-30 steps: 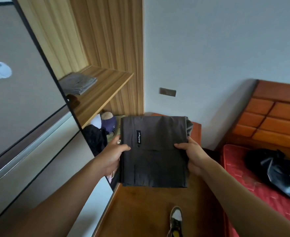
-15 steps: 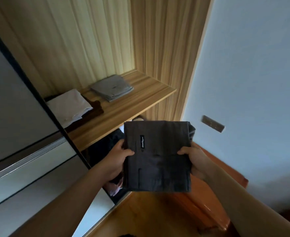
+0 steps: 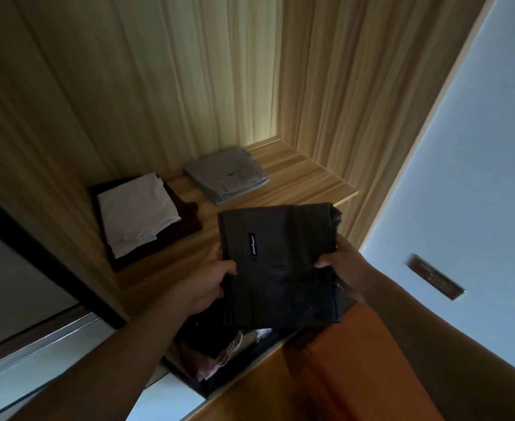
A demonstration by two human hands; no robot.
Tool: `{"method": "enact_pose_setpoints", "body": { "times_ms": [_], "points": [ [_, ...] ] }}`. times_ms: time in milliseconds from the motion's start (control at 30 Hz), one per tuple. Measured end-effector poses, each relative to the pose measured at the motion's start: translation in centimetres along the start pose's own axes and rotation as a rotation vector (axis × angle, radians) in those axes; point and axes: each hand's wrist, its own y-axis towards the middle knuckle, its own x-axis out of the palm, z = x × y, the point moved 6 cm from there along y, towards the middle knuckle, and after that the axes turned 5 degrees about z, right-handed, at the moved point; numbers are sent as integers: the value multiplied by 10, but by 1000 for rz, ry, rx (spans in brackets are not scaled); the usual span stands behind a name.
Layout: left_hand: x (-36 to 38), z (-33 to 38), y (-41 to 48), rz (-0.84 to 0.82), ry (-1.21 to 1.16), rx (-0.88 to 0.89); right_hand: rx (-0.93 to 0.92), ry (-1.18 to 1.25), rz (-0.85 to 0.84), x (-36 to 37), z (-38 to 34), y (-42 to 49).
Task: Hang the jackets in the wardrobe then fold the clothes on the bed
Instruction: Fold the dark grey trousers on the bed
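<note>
A small black label [image 3: 252,244] is seen on the upper face of the folded dark garment [image 3: 283,278], set lengthwise near its left edge. One line of white cursive script is printed along the label, but the letters are too small and blurred to be read. No other text or number can be made out.

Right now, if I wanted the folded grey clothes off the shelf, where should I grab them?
The folded grey garment lies flat on the wooden shelf, with its layered edges facing forward. It is probably best to lift it by its two side edges, coming from the shelf's open front, so the layers stay together.
</note>
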Motion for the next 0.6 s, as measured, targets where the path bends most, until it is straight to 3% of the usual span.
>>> {"method": "enact_pose_setpoints", "body": {
  "times_ms": [200,600],
  "points": [
    [-5,31,49,105,-42,29,12,45,22,16,-21,78],
    [-18,86,172,336,-131,46,-81,-268,-88,51,-72,259]
  ]
}}
